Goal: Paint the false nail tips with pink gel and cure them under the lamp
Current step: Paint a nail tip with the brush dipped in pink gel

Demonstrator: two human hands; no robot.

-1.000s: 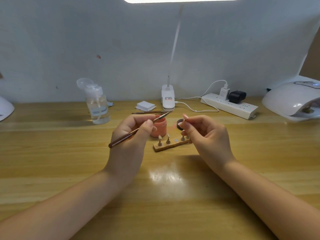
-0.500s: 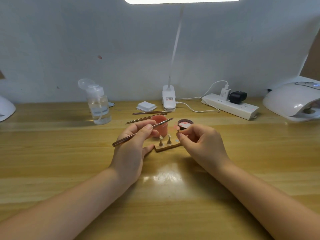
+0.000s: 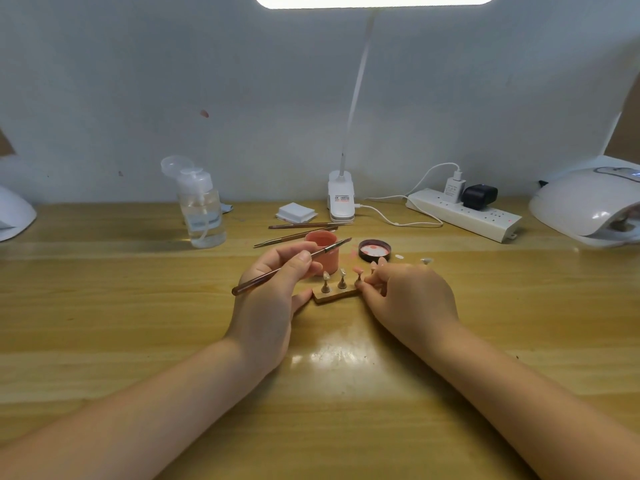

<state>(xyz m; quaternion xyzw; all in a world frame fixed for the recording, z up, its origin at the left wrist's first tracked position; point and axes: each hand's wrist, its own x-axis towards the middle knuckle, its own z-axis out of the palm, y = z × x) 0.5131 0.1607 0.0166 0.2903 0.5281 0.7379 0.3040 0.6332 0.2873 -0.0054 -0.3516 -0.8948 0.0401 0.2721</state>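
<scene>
Pump bottle [image 3: 202,216] stands far left-centre on worktop [image 3: 104,306]. Left hand [image 3: 273,299]: fingers pinch brush [image 3: 291,266], bristle end up-right over pink gel pot [image 3: 323,249]. Two spare tools [image 3: 298,233] lie behind pot. Wooden stand [image 3: 334,294] sits btwn both hands w/ nail tips [image 3: 342,271] upright on pegs; one tip [image 3: 358,270] is pink. Right hand [image 3: 412,296]: fingers curled, pinching a peg at stand's right end. Pot lid [image 3: 375,250] just behind, pink inside. Power strip [image 3: 464,214] farther back. Cure lamp [image 3: 588,206] far right.
</scene>
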